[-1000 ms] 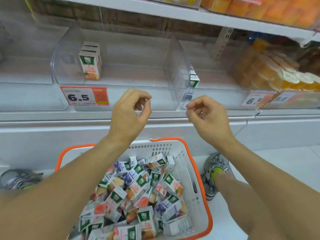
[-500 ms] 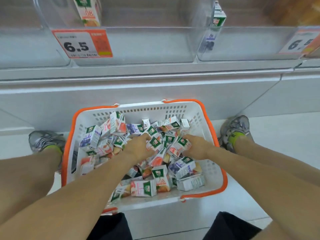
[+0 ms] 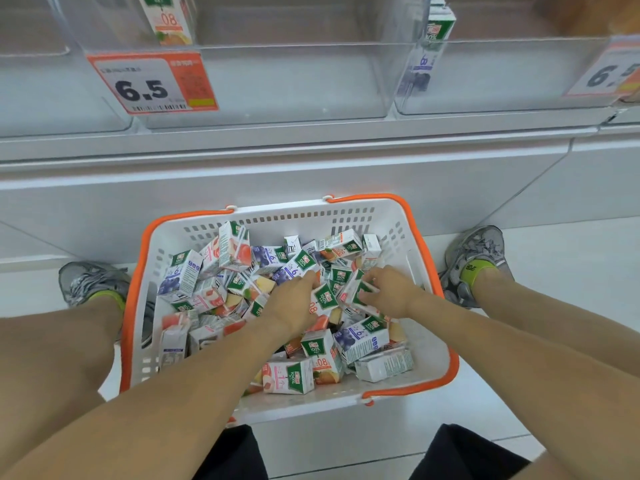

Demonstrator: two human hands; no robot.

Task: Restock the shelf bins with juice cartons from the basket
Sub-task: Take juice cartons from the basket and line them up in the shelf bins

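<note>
Both hands down in the basket, working the carton pile.

The shelf bins (image 3: 294,81) run along the top, clear-walled and mostly bare inside, one orange carton (image 3: 169,19) standing at the back left. Below, the basket (image 3: 398,216) sits on the floor between the feet, its near right corner open. The juice cartons (image 3: 242,271) lie heaped. The left hand (image 3: 294,306) grips a green-topped carton (image 3: 323,299); the right hand (image 3: 388,292) pinches another carton (image 3: 356,289) just beside it.

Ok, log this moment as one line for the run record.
step: picking cartons | left hand: on carton pile | right hand: gripping a carton | basket: on floor, full | shelf bin: nearly empty
</note>
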